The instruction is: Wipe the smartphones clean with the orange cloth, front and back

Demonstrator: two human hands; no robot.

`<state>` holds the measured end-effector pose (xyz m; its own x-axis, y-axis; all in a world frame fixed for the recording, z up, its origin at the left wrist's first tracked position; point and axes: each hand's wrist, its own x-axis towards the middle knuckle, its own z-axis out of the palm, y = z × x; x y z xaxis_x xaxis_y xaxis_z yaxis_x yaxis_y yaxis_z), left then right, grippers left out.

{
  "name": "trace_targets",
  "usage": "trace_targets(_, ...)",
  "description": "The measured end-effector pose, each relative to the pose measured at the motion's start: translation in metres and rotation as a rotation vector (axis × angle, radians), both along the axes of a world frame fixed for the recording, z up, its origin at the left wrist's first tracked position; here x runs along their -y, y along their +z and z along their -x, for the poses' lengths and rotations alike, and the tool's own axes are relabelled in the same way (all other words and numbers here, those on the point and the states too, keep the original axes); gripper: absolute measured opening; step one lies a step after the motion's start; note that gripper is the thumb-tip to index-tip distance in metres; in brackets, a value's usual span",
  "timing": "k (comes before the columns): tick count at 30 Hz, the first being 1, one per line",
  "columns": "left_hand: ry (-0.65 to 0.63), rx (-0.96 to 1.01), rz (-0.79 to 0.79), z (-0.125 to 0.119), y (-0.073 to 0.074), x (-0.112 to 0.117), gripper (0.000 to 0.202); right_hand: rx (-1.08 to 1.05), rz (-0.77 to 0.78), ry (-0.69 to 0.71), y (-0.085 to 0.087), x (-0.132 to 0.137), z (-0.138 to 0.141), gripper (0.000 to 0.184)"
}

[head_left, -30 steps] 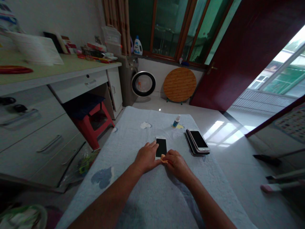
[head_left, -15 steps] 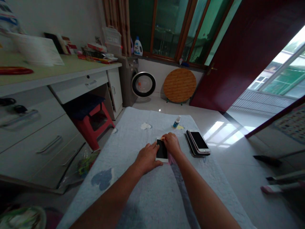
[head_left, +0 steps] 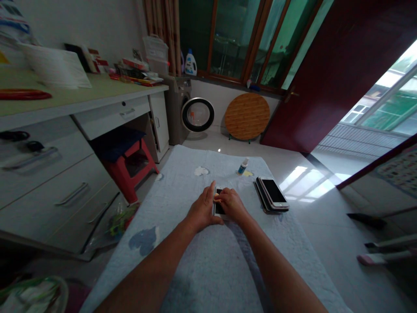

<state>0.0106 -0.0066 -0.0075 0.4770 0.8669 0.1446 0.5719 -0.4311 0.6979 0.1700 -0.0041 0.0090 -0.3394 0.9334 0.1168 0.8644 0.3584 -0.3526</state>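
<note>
A white phone with a dark screen lies face up on the pale blue cloth. Along its left side my left hand grips it, with the thumb at the near end and the fingers by the far left corner. My right hand has its fingers closed on a small orange-tan cloth and presses it on the screen. That hand hides the phone's right part. Beyond it stands a small spray bottle with a blue label. To the right is a stack of several phones.
On the left stands a desk with drawers, with a red stool beneath its top. A washing machine with its round door swung out is at the back, beside a round wooden tabletop. A dark red door stands at right.
My right hand has moved the orange-tan cloth slightly left and nearer across the phone screen, covering more of it. My left fingers have lifted toward the phone's left edge.
</note>
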Motion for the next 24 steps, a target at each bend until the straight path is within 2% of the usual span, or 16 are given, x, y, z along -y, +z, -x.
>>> trace_targets(7, -0.014, -0.209, 0.037, 0.001, 0.007, 0.0, 0.112, -0.092, 0.091, 0.121, 0.011, 0.036, -0.001, 0.024)
trace_targets(11, -0.031, -0.236, 0.003, 0.001, 0.008, -0.001, 0.108, -0.116, 0.117, 0.149, 0.016, 0.042, -0.009, 0.02)
trace_targets(14, -0.053, -0.258, 0.018, 0.003, 0.008, -0.001, 0.107, -0.097, 0.087, 0.072, 0.013, 0.035, -0.016, 0.021)
trace_targets(19, -0.092, -0.245, 0.005, 0.006, 0.007, -0.001, 0.105, -0.039, 0.05, -0.172, 0.003, 0.017, -0.021, 0.024)
trace_targets(24, -0.114, -0.207, -0.012, 0.01, 0.008, -0.004, 0.087, -0.103, -0.059, -0.248, -0.004, -0.001, -0.022, 0.021)
